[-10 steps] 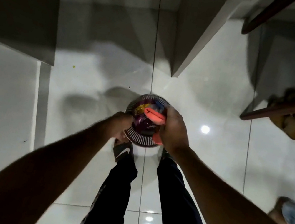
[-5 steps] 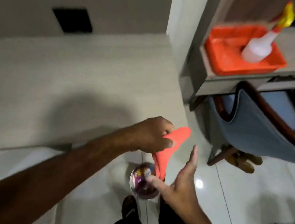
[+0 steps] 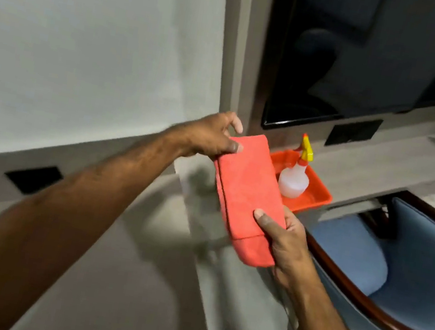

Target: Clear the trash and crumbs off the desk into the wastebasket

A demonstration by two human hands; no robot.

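The left hand (image 3: pixel 210 134) and right hand (image 3: pixel 288 243) each pinch an end of the folded orange-red cloth (image 3: pixel 248 196).

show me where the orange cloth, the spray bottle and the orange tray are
orange cloth (image 3: pixel 249 190), head view, middle of folded face.
spray bottle (image 3: pixel 293 180), head view, its clear body.
orange tray (image 3: pixel 318 194), head view, right rim.

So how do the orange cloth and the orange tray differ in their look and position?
The orange cloth is soft and folded, while the orange tray is rigid with raised walls. The cloth is held in the air by the left hand and right hand; the tray rests on the desk. The cloth carries nothing, but the tray holds a spray bottle. Both share a similar orange-red colour.
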